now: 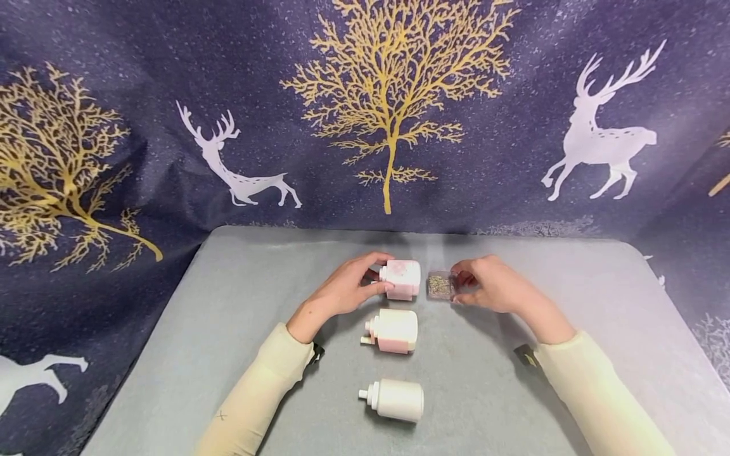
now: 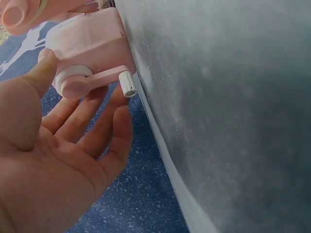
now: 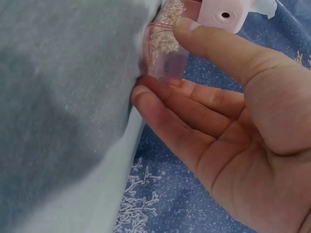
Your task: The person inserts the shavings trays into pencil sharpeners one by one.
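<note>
Near the far edge of the table, my left hand (image 1: 349,286) holds a pink crank pencil sharpener (image 1: 402,280) between thumb and fingers. Its crank arm and white knob (image 2: 128,84) show in the left wrist view, close to the fingertips. Just to the right of it, my right hand (image 1: 493,285) grips a clear shavings drawer (image 1: 441,286) by its near end, thumb on one side and fingers on the other. Pale wood shavings (image 3: 167,31) fill part of the drawer. A narrow gap separates drawer and sharpener in the head view.
A second pink-and-white sharpener (image 1: 393,330) lies nearer on the grey table (image 1: 485,392), its crank pointing left. Closer still is a white bottle-shaped item (image 1: 395,400) with a narrow left tip. A dark blue cloth (image 1: 479,183) with trees and deer hangs behind the table.
</note>
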A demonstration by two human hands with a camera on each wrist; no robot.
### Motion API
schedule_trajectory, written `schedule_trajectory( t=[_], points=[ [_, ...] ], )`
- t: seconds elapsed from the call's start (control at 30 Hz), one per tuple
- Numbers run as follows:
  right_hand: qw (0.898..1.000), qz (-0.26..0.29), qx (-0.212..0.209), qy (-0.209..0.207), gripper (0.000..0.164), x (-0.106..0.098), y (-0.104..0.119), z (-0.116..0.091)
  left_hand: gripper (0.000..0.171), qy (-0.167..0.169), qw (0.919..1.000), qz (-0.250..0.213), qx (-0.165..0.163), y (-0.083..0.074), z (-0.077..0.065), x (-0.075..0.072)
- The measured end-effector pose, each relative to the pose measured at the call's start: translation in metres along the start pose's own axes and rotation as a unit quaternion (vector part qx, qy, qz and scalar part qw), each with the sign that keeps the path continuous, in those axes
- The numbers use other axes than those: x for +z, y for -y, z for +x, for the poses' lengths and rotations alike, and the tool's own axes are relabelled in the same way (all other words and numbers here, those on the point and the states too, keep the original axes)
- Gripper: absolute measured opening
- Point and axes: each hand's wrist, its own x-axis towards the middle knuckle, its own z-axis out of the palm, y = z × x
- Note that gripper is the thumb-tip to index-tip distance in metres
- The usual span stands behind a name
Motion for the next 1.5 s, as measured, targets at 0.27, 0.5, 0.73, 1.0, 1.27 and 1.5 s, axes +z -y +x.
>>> schedule_trajectory(
  t=[0.27, 0.5, 0.73, 1.0, 1.27, 1.5],
  points=[
    [1.000, 0.006, 0.002, 0.007, 0.052, 0.005, 0.005, 0.004, 0.054, 0.007, 1.0000, 0.000, -0.007, -0.001, -0.001, 0.001],
    [1.000, 0.017, -0.015, 0.001, 0.049, 0.008, 0.008, 0.008, 0.055, 0.008, 0.9999, -0.003, -0.006, 0.000, -0.001, 0.002],
    [1.000, 0.017, -0.023, 0.001, 0.049, 0.010, 0.010, 0.011, 0.053, 0.008, 0.9999, 0.002, -0.007, 0.000, -0.001, 0.002],
    [1.000, 0.021, -0.019, 0.012, 0.047, 0.009, 0.016, 0.016, 0.054, 0.006, 0.9999, 0.002, -0.010, -0.001, -0.002, 0.001],
    [0.999, 0.025, -0.030, 0.011, 0.043, 0.012, 0.019, 0.023, 0.054, 0.003, 1.0000, 0.000, -0.006, -0.001, -0.002, 0.000],
    [0.998, 0.037, -0.047, 0.008, 0.031, 0.014, 0.022, 0.028, 0.052, 0.001, 1.0000, 0.003, -0.004, -0.003, -0.002, -0.001]
  ],
)
